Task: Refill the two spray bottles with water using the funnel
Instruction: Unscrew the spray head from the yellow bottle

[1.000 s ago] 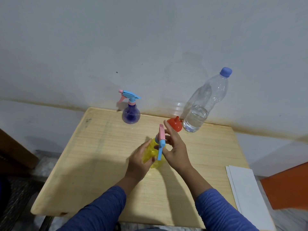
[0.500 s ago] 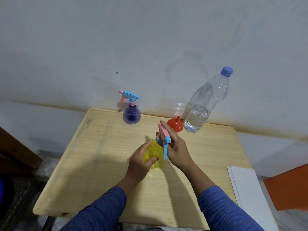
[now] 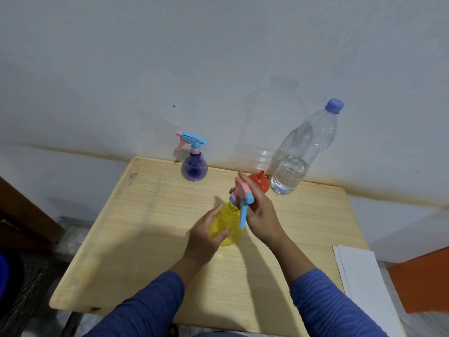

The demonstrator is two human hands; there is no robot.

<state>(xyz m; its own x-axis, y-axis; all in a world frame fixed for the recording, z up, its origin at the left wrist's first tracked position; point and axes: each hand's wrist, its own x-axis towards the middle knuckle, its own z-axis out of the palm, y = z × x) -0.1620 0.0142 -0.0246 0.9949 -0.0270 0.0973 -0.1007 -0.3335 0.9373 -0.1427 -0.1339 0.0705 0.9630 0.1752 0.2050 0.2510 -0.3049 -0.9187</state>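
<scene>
A yellow spray bottle (image 3: 228, 226) stands in the middle of the wooden table (image 3: 136, 227). My left hand (image 3: 206, 235) grips its body. My right hand (image 3: 261, 215) is closed around its pink and blue spray head (image 3: 243, 197), whose blue trigger points down toward me. A purple spray bottle (image 3: 194, 166) with a blue and pink head stands at the back of the table. The red funnel (image 3: 260, 182) lies mouth down just behind my right hand. Beside the funnel stands a clear water bottle (image 3: 303, 154) with a blue cap, about a third full.
A wall runs right behind the table's far edge. White sheets of paper (image 3: 359, 276) lie off the table's right side, with an orange object (image 3: 422, 280) beyond them. Dark wooden furniture (image 3: 21, 220) stands at the left.
The spray head has turned in my right hand, its trigger swinging round, while my left hand holds the yellow bottle in place. Nothing else has moved.
</scene>
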